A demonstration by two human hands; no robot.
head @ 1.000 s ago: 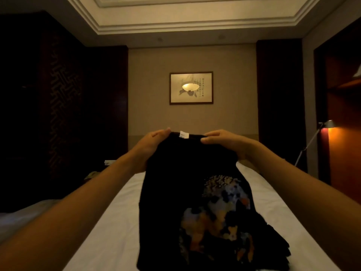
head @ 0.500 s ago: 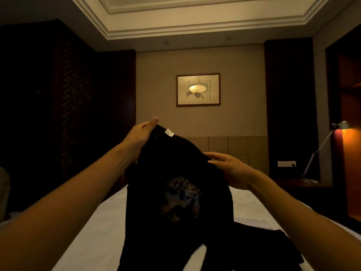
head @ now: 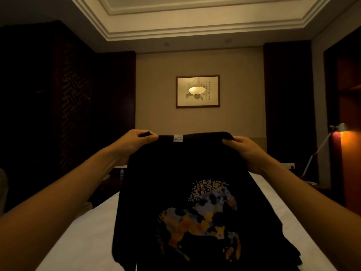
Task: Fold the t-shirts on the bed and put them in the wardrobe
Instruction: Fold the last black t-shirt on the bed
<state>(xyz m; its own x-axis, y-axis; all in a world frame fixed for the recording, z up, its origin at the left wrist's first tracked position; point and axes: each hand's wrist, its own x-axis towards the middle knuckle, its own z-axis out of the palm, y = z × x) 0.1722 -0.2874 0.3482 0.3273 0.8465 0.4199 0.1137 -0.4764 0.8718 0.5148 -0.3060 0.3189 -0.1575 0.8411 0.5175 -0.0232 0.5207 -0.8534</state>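
A black t-shirt (head: 175, 173) with a multicoloured print on it hangs upright in front of me, a white label at its collar. My left hand (head: 134, 141) pinches its top edge at the left shoulder and my right hand (head: 244, 149) pinches the top edge at the right shoulder. The shirt's lower part hangs down over the white bed (head: 82, 237) and hides whatever lies beneath it. More dark cloth (head: 293, 259) shows at the shirt's lower right on the bed.
The white bed runs away from me toward a beige wall with a framed picture (head: 197, 91). Dark wooden panels (head: 72, 106) stand on the left. On the right are a dark panel (head: 287, 114), a lit desk lamp (head: 340, 127) and an orange-lit wooden recess (head: 349, 153).
My right hand has risen and moved out to the shirt's right shoulder. The shirt, bunched and hanging mainly from my left hand before, is now spread flat between both hands.
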